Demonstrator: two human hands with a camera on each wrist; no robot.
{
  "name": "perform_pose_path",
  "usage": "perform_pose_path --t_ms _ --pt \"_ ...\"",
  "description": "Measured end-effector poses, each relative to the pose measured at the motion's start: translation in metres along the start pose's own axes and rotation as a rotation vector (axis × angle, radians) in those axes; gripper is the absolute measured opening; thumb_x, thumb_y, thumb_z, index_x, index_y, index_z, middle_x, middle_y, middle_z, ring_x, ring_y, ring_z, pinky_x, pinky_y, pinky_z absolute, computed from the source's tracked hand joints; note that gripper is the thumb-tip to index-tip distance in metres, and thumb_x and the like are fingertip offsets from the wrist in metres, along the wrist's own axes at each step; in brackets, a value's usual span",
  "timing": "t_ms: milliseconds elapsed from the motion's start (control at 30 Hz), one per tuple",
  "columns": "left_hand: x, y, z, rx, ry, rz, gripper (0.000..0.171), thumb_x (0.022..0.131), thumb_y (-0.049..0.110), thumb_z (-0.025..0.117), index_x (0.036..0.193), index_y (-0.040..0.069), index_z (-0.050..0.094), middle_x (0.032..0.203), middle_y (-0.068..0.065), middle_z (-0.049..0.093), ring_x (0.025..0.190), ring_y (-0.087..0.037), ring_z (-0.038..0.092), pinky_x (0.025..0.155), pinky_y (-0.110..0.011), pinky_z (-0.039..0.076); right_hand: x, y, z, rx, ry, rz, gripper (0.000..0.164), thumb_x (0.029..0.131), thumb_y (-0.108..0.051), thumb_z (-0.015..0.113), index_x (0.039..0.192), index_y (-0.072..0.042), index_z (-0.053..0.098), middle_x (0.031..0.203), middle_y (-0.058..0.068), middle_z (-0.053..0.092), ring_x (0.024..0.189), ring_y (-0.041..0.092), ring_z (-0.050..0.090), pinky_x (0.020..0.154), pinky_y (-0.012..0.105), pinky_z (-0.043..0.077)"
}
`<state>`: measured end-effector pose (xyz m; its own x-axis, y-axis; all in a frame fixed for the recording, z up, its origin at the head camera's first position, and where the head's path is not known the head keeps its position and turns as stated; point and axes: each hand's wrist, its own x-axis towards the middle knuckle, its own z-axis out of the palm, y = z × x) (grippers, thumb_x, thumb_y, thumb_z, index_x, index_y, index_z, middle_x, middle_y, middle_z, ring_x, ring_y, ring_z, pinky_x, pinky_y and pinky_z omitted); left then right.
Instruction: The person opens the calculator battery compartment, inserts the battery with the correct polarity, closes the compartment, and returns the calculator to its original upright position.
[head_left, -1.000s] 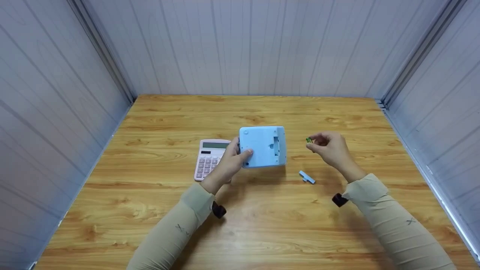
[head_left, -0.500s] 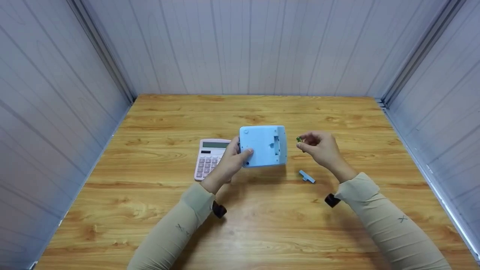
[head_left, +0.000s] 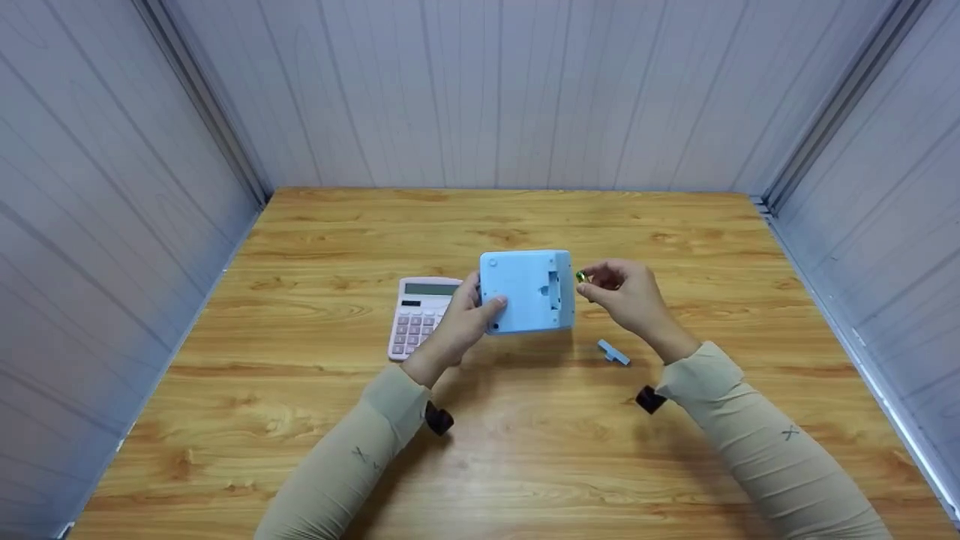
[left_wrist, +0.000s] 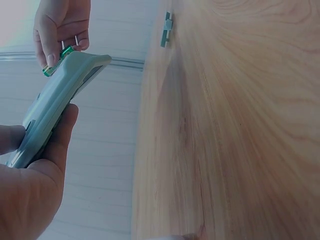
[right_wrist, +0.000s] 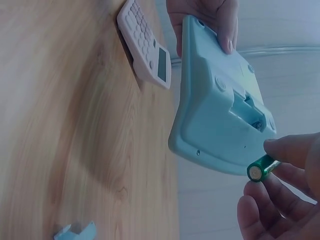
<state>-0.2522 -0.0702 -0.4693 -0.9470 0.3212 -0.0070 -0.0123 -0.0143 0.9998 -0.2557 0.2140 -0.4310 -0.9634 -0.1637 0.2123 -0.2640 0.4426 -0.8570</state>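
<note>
A light blue calculator (head_left: 519, 292), back side up, is held above the table by my left hand (head_left: 466, 313), thumb across its back and fingers underneath. Its battery compartment (right_wrist: 248, 113) lies uncovered, with a metal contact showing at one end. Between thumb and fingertips my right hand (head_left: 626, 294) pinches a small green battery (right_wrist: 261, 168), one flat end facing out. That battery is close beside the calculator's thick edge, just right of the compartment. On the table below lies the light blue battery cover (head_left: 614, 352), a narrow strip with a tab.
A pink calculator (head_left: 420, 307) lies face up on the wooden table (head_left: 525, 450), partly covered by the left hand and forearm. Pale panelled walls (head_left: 480, 90) stand at the back and both sides. A black wrist camera (head_left: 650, 399) hangs under the right sleeve.
My right hand has moved left with the battery, from well apart to close beside the blue calculator. The left hand and its calculator have hardly moved.
</note>
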Motion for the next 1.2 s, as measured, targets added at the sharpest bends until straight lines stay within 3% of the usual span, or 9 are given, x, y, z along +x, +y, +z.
perform_pose_path --t_ms 267,633,867,1200 --pt "0.000 -0.001 0.000 0.010 -0.002 -0.007 0.057 0.114 0.011 0.052 0.167 0.010 0.031 0.165 -0.016 0.051 0.151 -0.034 0.054 0.120 -0.052 0.052 0.000 -0.004 0.008 0.029 -0.003 -0.013 0.018 0.099 -0.008 0.079 0.114 0.001 0.079 0.086 0.006 0.071 0.075 0.012 0.063 0.066 0.020 0.055" --pt "0.001 -0.001 -0.001 -0.006 -0.001 -0.003 0.055 0.114 0.009 0.052 0.165 0.009 0.033 0.159 -0.018 0.056 0.145 -0.034 0.060 0.115 -0.050 0.057 -0.001 -0.011 0.013 0.075 -0.008 -0.006 0.018 0.099 -0.008 0.079 0.113 0.003 0.076 0.098 0.013 0.080 0.081 0.011 0.070 0.070 0.021 0.059" --pt "0.000 -0.001 -0.001 0.019 -0.003 0.012 0.056 0.114 0.010 0.052 0.166 0.008 0.032 0.162 -0.018 0.054 0.147 -0.034 0.057 0.118 -0.053 0.054 0.000 -0.012 0.016 0.129 -0.022 -0.016 0.017 0.100 -0.003 0.076 0.114 0.005 0.074 0.101 0.019 0.080 0.083 0.010 0.072 0.072 0.020 0.058" --pt "-0.001 0.002 0.000 0.006 -0.011 -0.018 0.058 0.114 0.012 0.052 0.168 0.011 0.030 0.164 -0.016 0.052 0.149 -0.032 0.056 0.118 -0.051 0.054 -0.001 -0.012 0.020 0.154 -0.031 -0.072 0.013 0.098 -0.003 0.077 0.109 0.004 0.074 0.099 0.013 0.078 0.082 0.011 0.069 0.070 0.020 0.058"
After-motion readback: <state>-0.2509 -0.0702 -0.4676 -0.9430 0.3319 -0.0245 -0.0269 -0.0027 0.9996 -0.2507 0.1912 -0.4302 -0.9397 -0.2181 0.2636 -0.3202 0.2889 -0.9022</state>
